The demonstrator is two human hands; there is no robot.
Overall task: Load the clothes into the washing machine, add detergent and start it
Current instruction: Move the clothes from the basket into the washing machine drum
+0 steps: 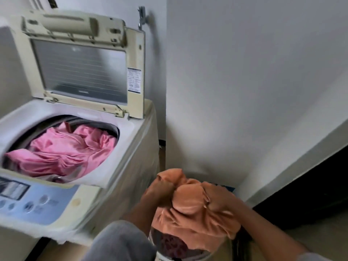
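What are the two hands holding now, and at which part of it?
Both hold one orange fleecy cloth. The left hand has its grip on the bunched left top, the right hand on the right top; the rest hangs down.

Cream washer (120,185) with pale blue panel (35,204) and yellowed lid (135,76) framing a grey striped window (79,70). Pink cloth (64,147) in the drum. Orange cloth (190,210) in both hands. Below it, dark red patterned fabric (169,242). Grey sleeve (116,242). White wall (244,72).
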